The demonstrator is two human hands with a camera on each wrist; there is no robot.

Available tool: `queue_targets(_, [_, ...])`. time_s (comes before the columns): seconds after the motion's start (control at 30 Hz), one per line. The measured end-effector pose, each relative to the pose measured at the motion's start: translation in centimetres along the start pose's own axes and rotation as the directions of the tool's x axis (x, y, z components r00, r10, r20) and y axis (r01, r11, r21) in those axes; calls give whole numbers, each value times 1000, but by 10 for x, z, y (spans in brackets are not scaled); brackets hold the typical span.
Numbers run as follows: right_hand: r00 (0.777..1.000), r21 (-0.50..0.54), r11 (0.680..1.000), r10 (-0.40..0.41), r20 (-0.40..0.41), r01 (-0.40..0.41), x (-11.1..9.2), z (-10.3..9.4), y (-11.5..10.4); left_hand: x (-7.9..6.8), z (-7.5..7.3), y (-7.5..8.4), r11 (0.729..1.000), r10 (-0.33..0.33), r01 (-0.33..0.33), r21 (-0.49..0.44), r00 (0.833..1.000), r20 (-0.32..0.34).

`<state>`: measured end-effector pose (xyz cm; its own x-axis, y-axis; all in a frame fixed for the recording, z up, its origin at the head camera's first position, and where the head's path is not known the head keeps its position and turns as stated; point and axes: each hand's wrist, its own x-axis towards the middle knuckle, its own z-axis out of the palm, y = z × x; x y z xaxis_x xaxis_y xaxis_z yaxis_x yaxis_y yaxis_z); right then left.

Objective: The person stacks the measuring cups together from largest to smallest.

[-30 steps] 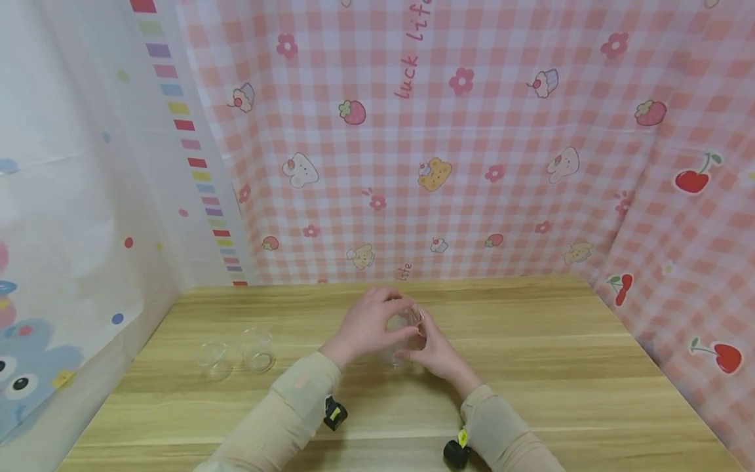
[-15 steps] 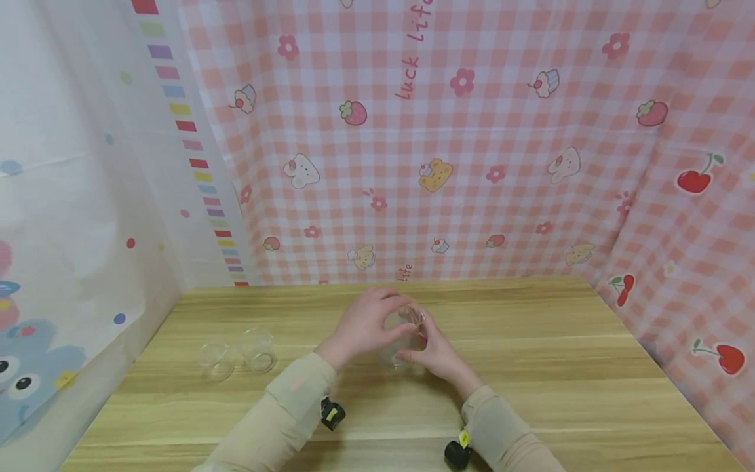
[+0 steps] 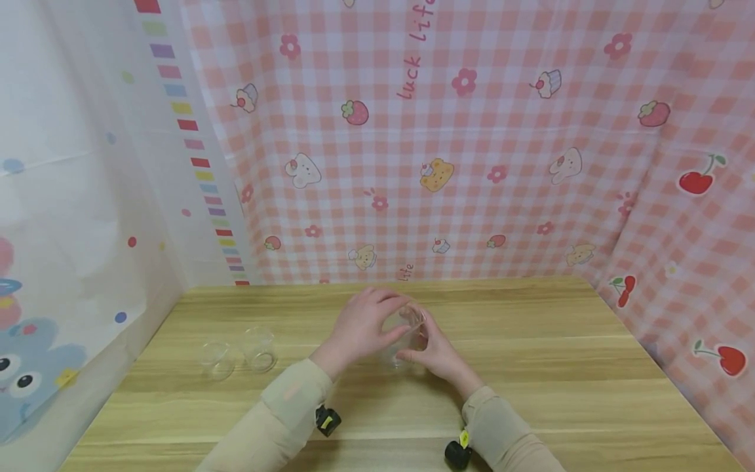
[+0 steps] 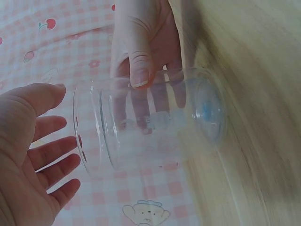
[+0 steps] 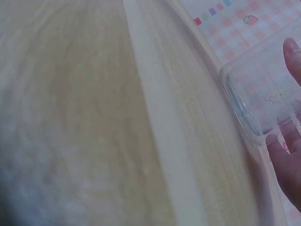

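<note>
A clear, see-through cup (image 3: 396, 357) stands on the table near the middle. Two rings show near its mouth in the left wrist view; whether another cup is nested inside I cannot tell. My right hand (image 3: 441, 353) holds its right side, thumb on the near wall and fingers round the far one. Over the mouth, my left hand (image 3: 361, 328) arches with spread, loosely bent fingers. In the left wrist view its thumb lies just off the rim, while one or two fingertips come close to it; contact is unclear. The right wrist view shows the cup's base end (image 5: 242, 106).
Two more clear cups, a nearer one (image 3: 218, 370) and one beside it (image 3: 259, 357), stand upright on the left of the wooden table (image 3: 560, 393). Behind the table hangs a pink checked cloth (image 3: 501, 131); a white printed cloth (image 3: 88, 196) closes off the left.
My left wrist and forearm have shifted slightly left, and the left hand has drawn a little left with them. The right hand and the cup it holds stay in place.
</note>
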<state>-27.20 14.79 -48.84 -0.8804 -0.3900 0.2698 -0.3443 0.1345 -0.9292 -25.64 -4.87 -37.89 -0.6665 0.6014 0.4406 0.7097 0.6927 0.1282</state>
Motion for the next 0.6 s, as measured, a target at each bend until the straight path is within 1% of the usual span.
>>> queue_targets(0.2, [999, -10, 1000, 29, -15, -29, 0, 1, -1, -7, 0, 0, 999, 32, -31, 24, 998, -49])
queue_targets(0.4, [1000, -2, 1000, 14, -20, -14, 1, 2, 0, -15, 0, -2, 997, 72, -68, 42, 992, -99])
queue_targets(0.6, [1000, -4, 1000, -7, -20, 7, 1, 2, 0, -22, -2, -4, 997, 69, -64, 44, 991, -118])
